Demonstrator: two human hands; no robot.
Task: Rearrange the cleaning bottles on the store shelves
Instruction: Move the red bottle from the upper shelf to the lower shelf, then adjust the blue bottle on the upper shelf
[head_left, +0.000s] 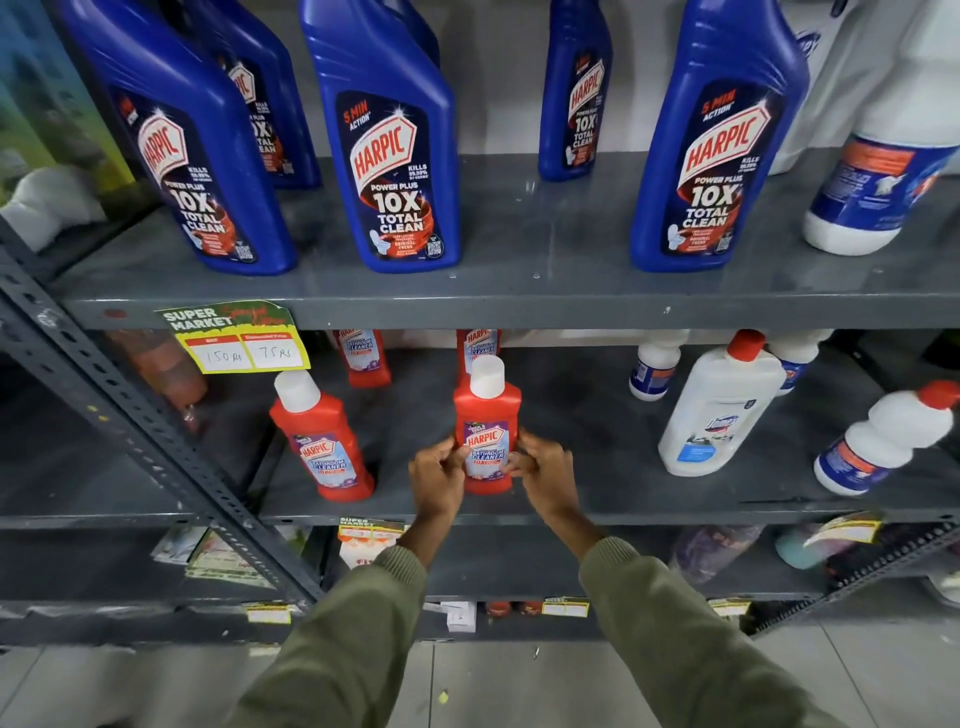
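On the middle shelf, work is judged to be partly done. At far left, one red bathroom-cleaner bottle is seen leaning, label forward, near the front edge. Just right of it, a second red bottle is held upright between both hands: the left hand is closed on its left side, the right hand on its right. Two more red bottles are set further back. Farther right, the white bottles stand unevenly spaced and tilted; straightening is judged outstanding.

Head view, close, down onto shelves
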